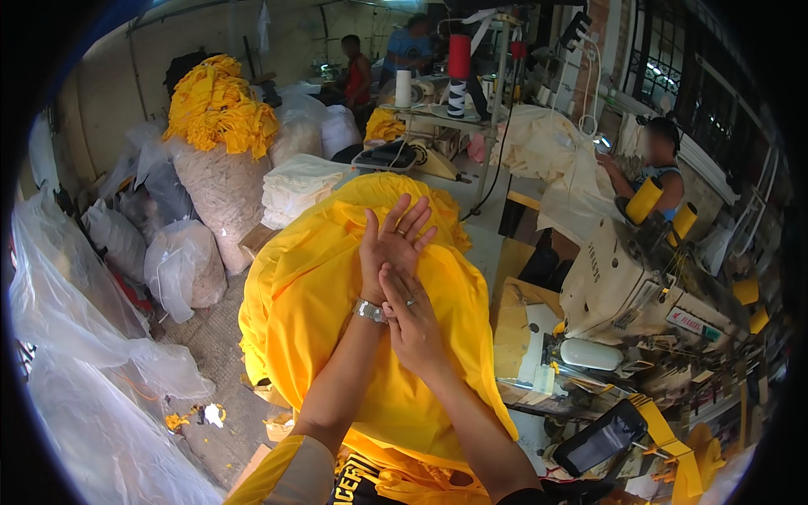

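Observation:
A big heap of yellow fabric (pixel 295 286) lies in front of me and drapes down toward my lap. Above it my left hand (pixel 394 248) is held palm up, fingers spread and nothing in it. It wears a ring, and a metal wristwatch (pixel 369 310) sits on that wrist. My right hand (pixel 412 328), also ringed, rests its outstretched fingertips on the heel of the left palm and beside the watch. Nothing shows in the right hand, and some of its fingers are partly hidden. Neither hand visibly grips the fabric.
At right stands a sewing machine (pixel 614 273) with yellow thread cones (pixel 645 200); a phone (pixel 601 436) sits nearer. Sacks (pixel 210 189) and clear plastic sheeting (pixel 93 295) line the left. One person (pixel 661 172) works at far right; two others are at the back.

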The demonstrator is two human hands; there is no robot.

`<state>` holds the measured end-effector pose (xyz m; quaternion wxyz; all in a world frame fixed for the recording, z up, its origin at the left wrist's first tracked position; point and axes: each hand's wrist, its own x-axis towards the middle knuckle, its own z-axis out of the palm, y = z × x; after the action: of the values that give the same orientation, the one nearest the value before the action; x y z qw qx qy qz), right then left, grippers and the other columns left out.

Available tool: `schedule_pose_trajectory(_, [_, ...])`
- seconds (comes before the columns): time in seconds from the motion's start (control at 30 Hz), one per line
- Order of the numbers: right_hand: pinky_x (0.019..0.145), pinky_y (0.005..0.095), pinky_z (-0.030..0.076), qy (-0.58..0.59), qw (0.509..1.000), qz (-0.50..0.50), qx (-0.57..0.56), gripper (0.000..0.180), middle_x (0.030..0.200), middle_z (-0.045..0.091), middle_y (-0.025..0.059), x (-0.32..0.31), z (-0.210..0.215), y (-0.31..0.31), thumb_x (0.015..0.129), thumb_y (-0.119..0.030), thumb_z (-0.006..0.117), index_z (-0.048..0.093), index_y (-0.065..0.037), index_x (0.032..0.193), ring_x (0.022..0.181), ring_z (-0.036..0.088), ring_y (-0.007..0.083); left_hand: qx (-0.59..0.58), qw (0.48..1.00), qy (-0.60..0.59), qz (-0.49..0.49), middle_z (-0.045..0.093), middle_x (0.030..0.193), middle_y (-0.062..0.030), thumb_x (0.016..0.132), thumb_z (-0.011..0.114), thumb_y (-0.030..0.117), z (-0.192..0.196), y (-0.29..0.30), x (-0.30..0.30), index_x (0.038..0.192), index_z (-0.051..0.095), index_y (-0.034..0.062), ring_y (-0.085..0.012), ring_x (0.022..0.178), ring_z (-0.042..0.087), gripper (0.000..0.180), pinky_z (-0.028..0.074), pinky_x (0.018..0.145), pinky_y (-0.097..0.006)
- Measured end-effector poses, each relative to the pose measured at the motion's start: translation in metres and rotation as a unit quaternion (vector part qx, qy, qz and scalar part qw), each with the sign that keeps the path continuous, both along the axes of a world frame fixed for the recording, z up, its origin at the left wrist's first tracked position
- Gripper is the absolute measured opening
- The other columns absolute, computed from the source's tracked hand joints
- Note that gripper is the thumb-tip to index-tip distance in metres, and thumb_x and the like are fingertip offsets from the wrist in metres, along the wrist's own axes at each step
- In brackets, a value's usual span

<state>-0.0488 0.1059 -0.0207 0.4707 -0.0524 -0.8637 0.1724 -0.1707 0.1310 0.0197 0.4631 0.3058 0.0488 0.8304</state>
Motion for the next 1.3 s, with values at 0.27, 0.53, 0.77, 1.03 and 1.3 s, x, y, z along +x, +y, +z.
schedule_pose_trajectory(0.27, [0.111,0.0550,0.026,-0.045,0.996,0.016,0.079,0.061,0.148,0.038,0.0141,0.014,0.036,-0.016,0.085,-0.004,0.053,0.037,-0.005,0.143,0.137,0.036,0.0338,0.040,0.998,-0.011,-0.042,0.043,0.143,-0.0202,0.094,0.042,0.062,-0.010,0.013,-0.003,0.139,0.043,0.0044,-0.0309,0.131,0.042,0.073,0.036,0.108,-0.048])
schedule_pose_trajectory(0.53, [0.115,0.0541,0.021,-0.016,0.973,0.092,0.211,0.053,0.150,0.039,0.0083,0.025,0.084,-0.076,0.090,-0.018,0.051,0.043,-0.012,0.142,0.139,0.036,0.0282,0.039,0.998,-0.021,-0.044,0.043,0.143,-0.0196,0.094,0.042,0.061,-0.010,0.007,-0.007,0.139,0.043,0.0040,-0.0304,0.131,0.043,0.073,0.036,0.107,-0.047])
schedule_pose_trajectory(0.77, [0.115,0.0519,0.024,0.007,0.948,0.165,0.270,0.050,0.149,0.040,0.0099,0.028,0.078,-0.099,0.095,-0.025,0.042,0.041,-0.007,0.141,0.140,0.035,0.0259,0.019,0.999,-0.027,-0.030,0.044,0.143,-0.0193,0.094,0.042,0.062,-0.004,0.001,-0.004,0.139,0.043,0.0039,-0.0298,0.130,0.043,0.074,0.035,0.108,-0.047])
schedule_pose_trajectory(1.03, [0.107,0.0564,0.029,-0.033,0.999,-0.036,-0.010,0.051,0.142,0.040,0.0250,0.012,0.044,-0.012,0.093,-0.005,0.047,0.034,0.003,0.141,0.134,0.036,0.0409,0.011,1.000,-0.014,-0.008,0.042,0.143,-0.0202,0.093,0.042,0.064,-0.002,0.002,0.001,0.139,0.042,0.0037,-0.0288,0.129,0.043,0.076,0.036,0.107,-0.046])
schedule_pose_trajectory(1.3, [0.113,0.0562,0.022,-0.043,0.969,0.163,0.179,0.057,0.148,0.037,0.0160,0.017,0.060,-0.076,0.089,-0.013,0.052,0.036,0.000,0.142,0.140,0.031,0.0334,0.035,0.999,-0.026,-0.032,0.040,0.146,-0.0203,0.093,0.042,0.062,-0.003,0.000,-0.010,0.140,0.041,0.0036,-0.0306,0.132,0.041,0.075,0.033,0.110,-0.048])
